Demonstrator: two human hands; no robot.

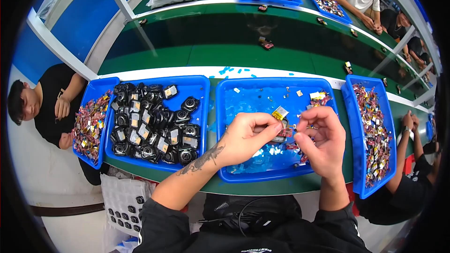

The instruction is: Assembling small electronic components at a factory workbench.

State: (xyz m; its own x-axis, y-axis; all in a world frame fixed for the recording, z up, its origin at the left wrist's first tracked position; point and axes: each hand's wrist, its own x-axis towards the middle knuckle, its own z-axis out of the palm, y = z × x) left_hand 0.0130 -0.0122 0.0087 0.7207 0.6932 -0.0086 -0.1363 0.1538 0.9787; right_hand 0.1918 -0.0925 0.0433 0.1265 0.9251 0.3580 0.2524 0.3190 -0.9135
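We see left hand [246,136] pinching small dark module [282,133], yellow-wrapped battery cell [280,113] sticking up from it, tilted toward upper right. Module sits between both hands, over middle blue tray [225,112], above scattered blue film scraps. Left hand nearer, fingers closed on module. Right hand [321,136] just beside, to right, fingers curled, tips meeting at module's red-wired edge; what they grip we cannot tell. Both forearms rise from lower edge, wrists bent inward. Tray of black camera modules [154,124] lies left on green desk [262,185].
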